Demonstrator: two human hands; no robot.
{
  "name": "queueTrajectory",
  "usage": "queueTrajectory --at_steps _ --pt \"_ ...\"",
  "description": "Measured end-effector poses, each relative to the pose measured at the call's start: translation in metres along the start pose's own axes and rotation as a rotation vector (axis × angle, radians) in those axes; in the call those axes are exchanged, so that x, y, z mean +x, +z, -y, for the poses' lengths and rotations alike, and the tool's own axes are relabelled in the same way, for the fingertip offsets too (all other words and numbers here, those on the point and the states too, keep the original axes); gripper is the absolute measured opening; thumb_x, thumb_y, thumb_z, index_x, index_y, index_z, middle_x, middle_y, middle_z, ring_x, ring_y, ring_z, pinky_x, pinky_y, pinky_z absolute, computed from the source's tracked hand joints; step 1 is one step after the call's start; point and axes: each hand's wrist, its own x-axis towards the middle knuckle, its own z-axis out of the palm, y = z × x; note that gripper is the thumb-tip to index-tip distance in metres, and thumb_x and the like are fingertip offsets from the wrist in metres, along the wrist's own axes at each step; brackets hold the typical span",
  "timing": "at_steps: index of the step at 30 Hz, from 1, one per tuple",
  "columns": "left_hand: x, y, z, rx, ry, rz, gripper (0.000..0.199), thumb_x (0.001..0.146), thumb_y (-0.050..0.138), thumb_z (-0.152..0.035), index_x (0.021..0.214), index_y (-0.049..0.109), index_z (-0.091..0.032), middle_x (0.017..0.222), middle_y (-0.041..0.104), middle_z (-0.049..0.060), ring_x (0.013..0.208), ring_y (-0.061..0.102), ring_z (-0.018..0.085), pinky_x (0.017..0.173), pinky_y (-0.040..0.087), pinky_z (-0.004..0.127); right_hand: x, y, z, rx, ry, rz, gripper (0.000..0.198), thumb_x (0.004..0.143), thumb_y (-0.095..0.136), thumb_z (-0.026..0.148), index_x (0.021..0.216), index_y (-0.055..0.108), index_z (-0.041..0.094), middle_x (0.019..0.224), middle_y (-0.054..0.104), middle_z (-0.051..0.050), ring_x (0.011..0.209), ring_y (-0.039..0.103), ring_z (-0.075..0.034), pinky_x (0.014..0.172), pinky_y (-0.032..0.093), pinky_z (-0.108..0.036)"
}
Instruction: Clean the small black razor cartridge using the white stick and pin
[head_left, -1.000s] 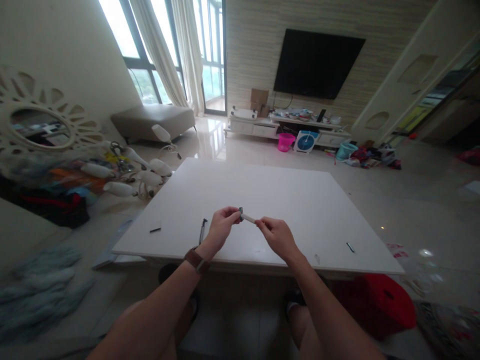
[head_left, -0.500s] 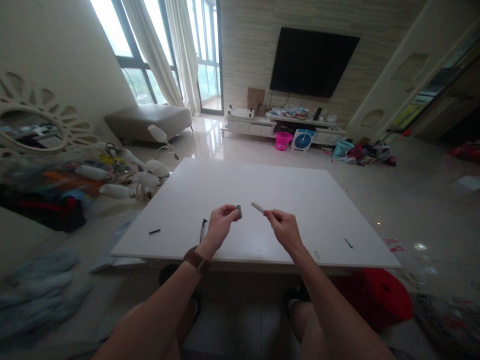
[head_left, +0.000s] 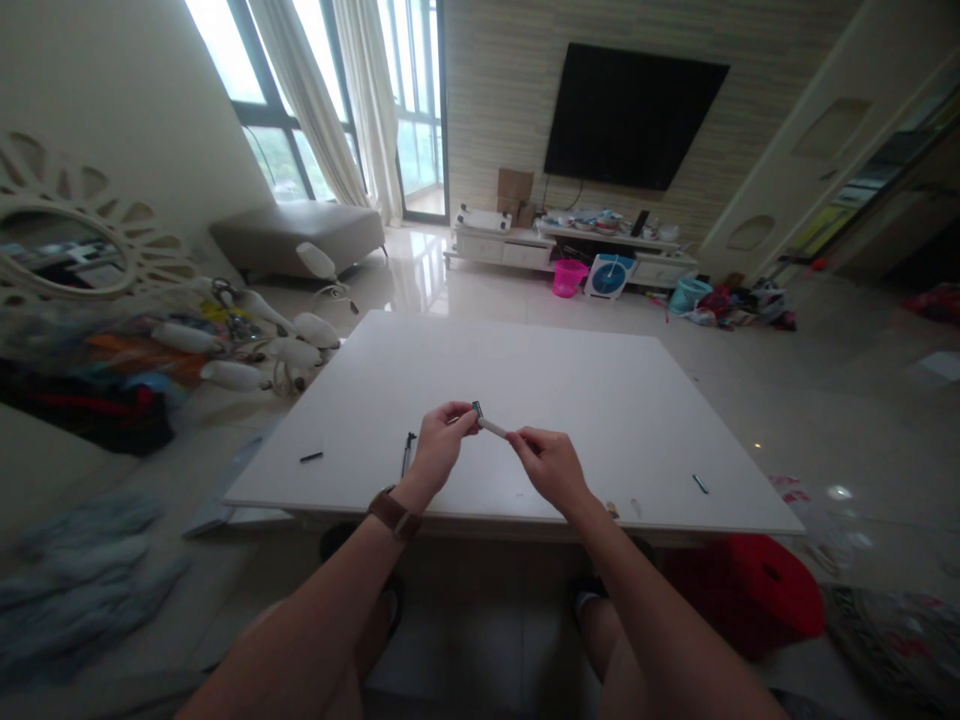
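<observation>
My left hand (head_left: pixel 442 440) pinched a small dark cap (head_left: pixel 477 408); my right hand (head_left: pixel 546 462) pinched a pale stick (head_left: pixel 493 429), its tip meeting the cap above the table (head_left: pixel 600 400). Both grips were narrow fingertip holds, so a skewed push could have popped the cap loose onto the floor.
</observation>
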Motion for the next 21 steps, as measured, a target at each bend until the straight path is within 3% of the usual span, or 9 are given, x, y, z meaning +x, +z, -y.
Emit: queueTrajectory --at_steps 4,8,13,17,21 --pt "-0.0011 0.001 -0.0004 0.015 0.004 0.015 0.022 0.069 0.076 -0.029 0.081 0.068 -0.012 0.075 0.068 0.004 0.07 0.061 0.014 0.072 0.05 0.03 -0.0004 -0.0039 -0.0004 0.01 0.005 -0.06 0.042 0.096 0.049 0.046 0.073 0.069 0.018 0.055 0.049 0.001 0.053 0.041 -0.011 0.054 0.026 -0.025" --pt "-0.0012 0.0021 0.0011 0.022 0.013 0.003 0.023 0.069 0.076 -0.03 0.08 0.068 -0.012 0.075 0.067 0.004 0.07 0.06 0.014 0.071 0.05 0.03 -0.0018 -0.0025 -0.0008 0.019 -0.031 0.048 0.043 0.095 0.049 0.047 0.069 0.066 0.018 0.055 0.05 0.001 0.053 0.04 -0.011 0.053 0.026 -0.025" --pt "-0.0002 0.0018 0.003 0.008 -0.001 0.024 0.023 0.069 0.076 -0.03 0.081 0.068 -0.013 0.076 0.068 0.004 0.069 0.061 0.014 0.072 0.05 0.031 -0.0012 -0.0029 -0.0022 0.048 0.002 -0.027 0.042 0.095 0.048 0.047 0.074 0.07 0.018 0.053 0.048 0.002 0.052 0.04 -0.011 0.053 0.026 -0.025" --pt "-0.0007 0.002 0.0025 0.036 0.023 0.015 0.021 0.069 0.075 -0.03 0.08 0.068 -0.013 0.075 0.068 0.004 0.069 0.061 0.014 0.071 0.049 0.03 -0.0011 -0.0035 -0.0032 0.033 -0.06 0.088 0.04 0.095 0.05 0.045 0.073 0.07 0.018 0.054 0.051 0.002 0.053 0.042 -0.011 0.054 0.026 -0.025" --pt "-0.0018 0.0027 0.0004 0.016 0.002 0.024 0.023 0.069 0.076 -0.031 0.081 0.068 -0.013 0.076 0.068 0.004 0.069 0.061 0.014 0.072 0.049 0.031 -0.0001 -0.0038 -0.0047 0.038 -0.024 0.003 0.04 0.096 0.049 0.045 0.075 0.07 0.018 0.054 0.049 0.002 0.053 0.041 -0.011 0.054 0.027 -0.025"
